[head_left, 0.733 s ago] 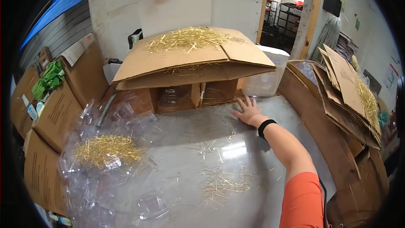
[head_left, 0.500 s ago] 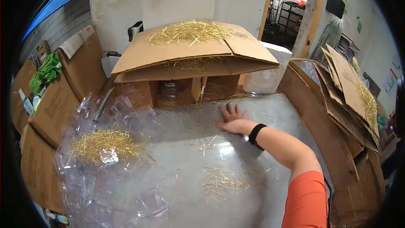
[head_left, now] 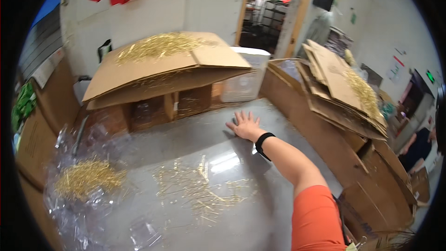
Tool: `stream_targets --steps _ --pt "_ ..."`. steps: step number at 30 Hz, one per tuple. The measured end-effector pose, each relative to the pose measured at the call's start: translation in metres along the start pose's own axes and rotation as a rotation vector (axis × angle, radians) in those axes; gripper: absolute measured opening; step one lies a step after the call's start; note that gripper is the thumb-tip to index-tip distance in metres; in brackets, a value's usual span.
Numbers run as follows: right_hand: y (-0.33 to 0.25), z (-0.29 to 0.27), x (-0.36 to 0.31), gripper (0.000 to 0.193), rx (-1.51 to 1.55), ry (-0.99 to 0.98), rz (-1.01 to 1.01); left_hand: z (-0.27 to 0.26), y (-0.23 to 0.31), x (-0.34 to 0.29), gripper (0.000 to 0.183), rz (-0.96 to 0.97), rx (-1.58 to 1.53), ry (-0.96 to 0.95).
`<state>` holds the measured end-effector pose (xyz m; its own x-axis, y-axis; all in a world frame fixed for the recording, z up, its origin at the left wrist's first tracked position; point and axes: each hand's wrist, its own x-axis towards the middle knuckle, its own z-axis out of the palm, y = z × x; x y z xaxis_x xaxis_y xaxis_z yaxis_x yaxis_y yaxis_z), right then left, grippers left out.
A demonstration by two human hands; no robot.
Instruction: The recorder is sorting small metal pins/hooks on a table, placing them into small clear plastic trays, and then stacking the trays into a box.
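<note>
My right hand (head_left: 245, 126) lies palm down on the grey tabletop (head_left: 274, 190), fingers spread, with a black band round the wrist. Nothing shows in its grasp. Toward me and to its left, thin gold wire hooks (head_left: 202, 190) are scattered loosely over the surface. Farther left, a denser heap of gold hooks (head_left: 90, 179) rests among clear plastic packs (head_left: 76, 221). One clear plastic pack (head_left: 145, 234) sits apart near the front. My left hand is out of the picture.
A flattened carton (head_left: 153, 67) bearing more gold hooks covers wooden compartments (head_left: 148, 111) at the back. Beside it stands a white plastic bin (head_left: 244, 76). Stacked cardboard (head_left: 334, 86) leans along the right-hand wooden side; brown cartons (head_left: 39, 135) line the left. Another person (head_left: 416, 151) appears far right.
The view has swung to the right. My right hand has shifted right along the tabletop, from before the carton to before the white bin. Fewer loose hooks show around the hand.
</note>
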<state>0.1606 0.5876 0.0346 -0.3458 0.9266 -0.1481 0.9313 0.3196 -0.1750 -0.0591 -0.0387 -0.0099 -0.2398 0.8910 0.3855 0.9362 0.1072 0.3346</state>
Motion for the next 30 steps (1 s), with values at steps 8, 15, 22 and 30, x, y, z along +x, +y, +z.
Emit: stream_targets --steps 8,15,22,30 --pt "-0.023 0.028 -0.097 0.090 0.177 -0.163 -0.378 0.002 0.004 0.001 0.054 0.036 0.022 0.007" --pt "0.067 0.019 -0.177 0.101 0.071 -0.194 0.007 0.009 0.002 -0.001 0.055 0.108 0.042 0.013" --pt "-0.066 0.045 -0.297 0.094 -0.094 -0.208 -0.347 0.008 -0.008 -0.010 0.058 0.099 0.051 0.058" --pt "-0.104 0.090 -0.351 0.077 0.012 -0.105 -0.425 -0.001 0.002 -0.003 0.065 0.154 -0.026 0.016"
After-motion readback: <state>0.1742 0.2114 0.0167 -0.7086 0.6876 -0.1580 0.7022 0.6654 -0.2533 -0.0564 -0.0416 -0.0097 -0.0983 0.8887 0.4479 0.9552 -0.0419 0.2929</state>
